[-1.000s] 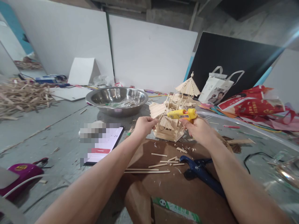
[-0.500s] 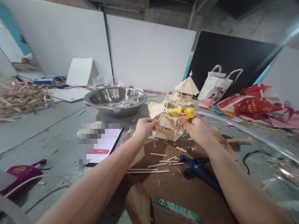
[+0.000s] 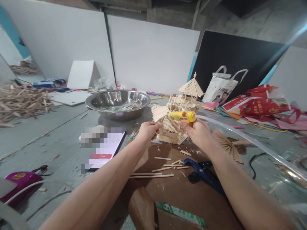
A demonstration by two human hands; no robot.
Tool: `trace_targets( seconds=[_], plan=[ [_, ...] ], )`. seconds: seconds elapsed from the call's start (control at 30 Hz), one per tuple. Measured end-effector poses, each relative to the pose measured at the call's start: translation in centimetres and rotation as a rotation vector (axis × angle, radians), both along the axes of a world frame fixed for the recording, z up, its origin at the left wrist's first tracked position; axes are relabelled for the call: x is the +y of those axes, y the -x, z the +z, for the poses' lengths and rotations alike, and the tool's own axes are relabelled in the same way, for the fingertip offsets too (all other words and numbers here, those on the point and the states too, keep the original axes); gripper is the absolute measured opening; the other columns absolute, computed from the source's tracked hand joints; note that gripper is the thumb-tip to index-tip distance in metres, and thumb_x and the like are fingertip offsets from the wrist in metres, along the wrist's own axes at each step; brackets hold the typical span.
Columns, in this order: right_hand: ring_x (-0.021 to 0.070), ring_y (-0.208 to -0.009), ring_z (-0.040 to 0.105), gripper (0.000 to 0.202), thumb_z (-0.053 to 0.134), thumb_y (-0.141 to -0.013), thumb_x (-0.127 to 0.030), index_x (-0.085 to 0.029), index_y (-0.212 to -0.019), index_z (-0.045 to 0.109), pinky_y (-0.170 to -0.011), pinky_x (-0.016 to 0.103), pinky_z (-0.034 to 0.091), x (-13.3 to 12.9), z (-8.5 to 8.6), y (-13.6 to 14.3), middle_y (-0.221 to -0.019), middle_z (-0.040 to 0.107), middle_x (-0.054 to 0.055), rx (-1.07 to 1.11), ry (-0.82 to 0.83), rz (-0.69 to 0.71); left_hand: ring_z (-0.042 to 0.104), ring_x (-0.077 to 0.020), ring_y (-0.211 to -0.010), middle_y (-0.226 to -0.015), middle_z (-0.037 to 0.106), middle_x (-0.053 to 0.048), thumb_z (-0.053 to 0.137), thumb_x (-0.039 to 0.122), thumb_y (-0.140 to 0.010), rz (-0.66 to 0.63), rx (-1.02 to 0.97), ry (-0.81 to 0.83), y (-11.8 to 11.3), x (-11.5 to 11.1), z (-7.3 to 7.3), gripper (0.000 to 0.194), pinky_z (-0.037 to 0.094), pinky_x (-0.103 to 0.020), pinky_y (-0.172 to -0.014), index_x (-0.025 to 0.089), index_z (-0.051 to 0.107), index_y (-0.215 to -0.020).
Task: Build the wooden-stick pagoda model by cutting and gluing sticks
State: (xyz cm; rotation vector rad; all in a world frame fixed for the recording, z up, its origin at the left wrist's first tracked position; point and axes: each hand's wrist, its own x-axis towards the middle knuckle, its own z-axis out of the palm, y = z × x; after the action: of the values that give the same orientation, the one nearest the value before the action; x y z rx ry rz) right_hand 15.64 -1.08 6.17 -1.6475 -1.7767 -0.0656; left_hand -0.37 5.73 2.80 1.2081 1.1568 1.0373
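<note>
A model pavilion of thin wooden sticks (image 3: pixel 171 126) stands in front of me, with slatted roofs and a smaller pointed roof (image 3: pixel 191 87) at the back. My right hand (image 3: pixel 200 131) is closed around a yellow hot glue gun (image 3: pixel 185 117). Its nozzle points left at the model's roof, and a long clear glue stick (image 3: pixel 251 142) trails from its rear. At the model's left side, my left hand (image 3: pixel 148 131) has its fingers pinched together by the lower roof edge. What they grip is hidden.
Cut sticks (image 3: pixel 165 169) and blue-handled cutters (image 3: pixel 206 177) lie on a brown board (image 3: pixel 182 201). A phone (image 3: pixel 105 150) is at left, before a steel basin (image 3: pixel 117 111). Wood scraps (image 3: pixel 21 102) heap far left; a red bag (image 3: pixel 256 103) lies right.
The glue gun and my right hand have shifted slightly left along the roof, and the clear glue stick has swung a little lower. My left hand stays nearly where it was.
</note>
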Motion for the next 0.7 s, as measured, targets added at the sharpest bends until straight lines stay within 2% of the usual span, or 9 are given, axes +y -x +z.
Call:
trace_targets(
  seconds=[0.3,0.53,0.7],
  plan=[
    [0.0175,-0.057,0.054,0.035,0.04,-0.077,-0.044,-0.017,-0.085,0.062,-0.055,0.03,0.037,0.06,-0.06,0.07,-0.053,0.055,0.003,0.017,-0.036,0.044,0.027,-0.0018,-0.023,-0.036,0.041,0.006,0.061,0.021,-0.063,-0.004,-0.037,0.025,0.0,0.01,0.02,0.021,0.013,-0.018,-0.028,0.013,0.046,-0.05],
    [0.0166,-0.053,0.052,0.033,0.042,-0.077,-0.043,-0.018,-0.072,0.063,-0.053,0.029,0.035,0.17,-0.13,-0.04,-0.047,0.05,0.002,0.028,-0.024,0.059,0.025,-0.0018,-0.022,-0.036,0.041,0.006,0.061,0.02,-0.063,-0.006,-0.07,0.072,-0.06,0.14,-0.06,0.02,0.01,-0.019,-0.028,0.013,0.047,-0.051],
    [0.0158,-0.05,0.05,0.035,0.042,-0.077,-0.044,-0.017,-0.073,0.063,-0.053,0.029,0.034,0.18,-0.14,-0.03,-0.044,0.048,0.001,0.024,-0.017,0.042,0.026,-0.0017,-0.023,-0.035,0.039,0.007,0.061,0.019,-0.062,-0.004,-0.092,0.097,-0.14,0.14,-0.05,0.023,0.012,-0.018,-0.028,0.014,0.043,-0.049]
  ],
)
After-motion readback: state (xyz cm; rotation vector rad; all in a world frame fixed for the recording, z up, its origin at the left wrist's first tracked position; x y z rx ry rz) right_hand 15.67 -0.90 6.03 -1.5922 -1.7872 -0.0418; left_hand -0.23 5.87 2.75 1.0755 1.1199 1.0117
